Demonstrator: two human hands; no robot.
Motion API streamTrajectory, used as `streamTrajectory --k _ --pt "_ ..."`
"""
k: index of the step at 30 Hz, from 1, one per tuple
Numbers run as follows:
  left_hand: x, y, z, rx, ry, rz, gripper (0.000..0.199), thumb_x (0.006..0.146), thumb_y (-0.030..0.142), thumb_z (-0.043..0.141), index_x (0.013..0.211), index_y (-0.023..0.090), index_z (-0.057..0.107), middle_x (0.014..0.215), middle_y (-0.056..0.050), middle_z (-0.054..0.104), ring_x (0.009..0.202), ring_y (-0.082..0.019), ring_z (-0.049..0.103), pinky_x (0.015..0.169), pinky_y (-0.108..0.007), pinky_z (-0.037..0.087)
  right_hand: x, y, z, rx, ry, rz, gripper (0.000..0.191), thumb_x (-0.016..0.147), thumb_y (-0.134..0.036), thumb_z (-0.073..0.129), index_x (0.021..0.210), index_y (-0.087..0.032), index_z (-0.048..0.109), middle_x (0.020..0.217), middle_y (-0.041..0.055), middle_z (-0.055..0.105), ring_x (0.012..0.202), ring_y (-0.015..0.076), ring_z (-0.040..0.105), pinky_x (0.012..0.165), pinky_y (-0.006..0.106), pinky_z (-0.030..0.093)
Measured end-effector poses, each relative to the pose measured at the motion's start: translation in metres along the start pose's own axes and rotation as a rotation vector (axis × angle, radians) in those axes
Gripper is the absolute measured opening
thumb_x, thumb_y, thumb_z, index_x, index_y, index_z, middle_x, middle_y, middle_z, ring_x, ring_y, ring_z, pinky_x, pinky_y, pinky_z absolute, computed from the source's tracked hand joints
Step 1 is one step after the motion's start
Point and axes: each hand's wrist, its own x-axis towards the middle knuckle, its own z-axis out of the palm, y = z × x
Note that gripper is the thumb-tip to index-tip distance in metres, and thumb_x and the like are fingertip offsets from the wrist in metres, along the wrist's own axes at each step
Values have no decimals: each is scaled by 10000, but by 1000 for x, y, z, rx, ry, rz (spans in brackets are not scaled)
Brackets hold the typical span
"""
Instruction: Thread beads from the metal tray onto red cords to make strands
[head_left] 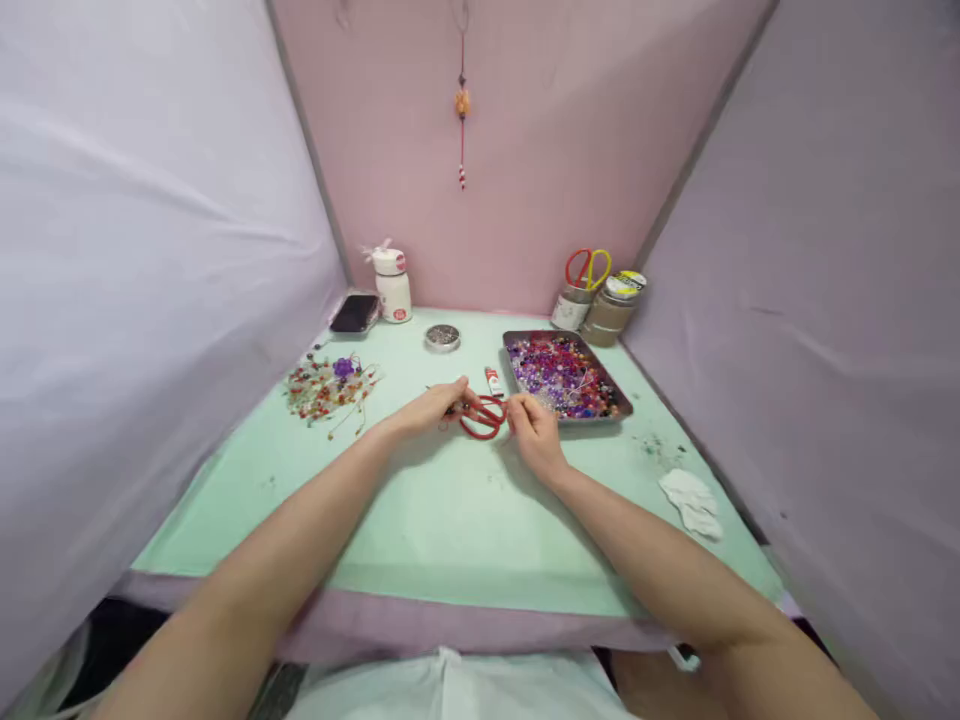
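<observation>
Close to the middle of the green table, my left hand (pixel 439 405) has its fingers pinched on a thin beaded cord (pixel 451 409), of which only a few dark beads and a loop show. My right hand (pixel 536 435) is also closed, thumb against fingers, at the near left corner of the bead tray. What sits in its fingertips is too small to make out. Red-handled scissors (pixel 482 432) lie between the two hands, their blades mostly hidden by my left fingers. Just beyond them is a small red and white tube (pixel 493 381).
A dark tray (pixel 626 408) of purple and red beads stands right, a pile of strung beads (pixel 322 390) left. At the back are a phone (pixel 355 313), white bottle (pixel 394 290), round tin (pixel 442 338) and jars (pixel 611 315). A beaded pendant (pixel 462 103) hangs behind; white cloth (pixel 691 502) lies right.
</observation>
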Motion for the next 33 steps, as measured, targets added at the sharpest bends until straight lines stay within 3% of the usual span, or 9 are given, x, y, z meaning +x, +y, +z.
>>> streamTrajectory --k 6,13,19,27,33 --pt "2 -7 -10 31 -91 -48 407 791 499 538 916 124 636 702 -12 554 553 -98 417 499 -228 320 -5 13 5 -137 -110 -45 260 928 -341 416 758 -192 545 634 -10 523 571 128 469 578 259 376" --pt "2 -18 -12 -75 -57 -67 321 805 412 503 857 131 650 664 13 515 560 -95 390 515 -223 298 -3 19 13 -320 -182 -68 224 933 -281 424 783 -194 565 673 13 558 639 143 518 637 270 412" --pt "2 -19 -11 -124 -29 -95 328 808 419 468 870 145 637 707 12 532 558 -102 395 506 -230 304 -2 21 14 -379 -160 -89 238 938 -288 412 785 -196 569 691 24 567 657 149 527 643 273 420" --pt "-3 -19 -4 150 37 68 257 742 287 504 903 147 649 747 -11 611 625 -132 482 590 -246 370 -4 16 13 -353 -80 -143 271 940 -317 395 764 -200 566 673 25 568 644 155 529 629 276 405" --pt "-4 -20 -1 345 182 102 259 716 247 486 894 152 650 820 -33 663 666 -152 521 624 -258 401 -4 16 11 -277 -46 -132 259 926 -319 403 744 -201 544 653 11 551 612 147 503 615 268 389"
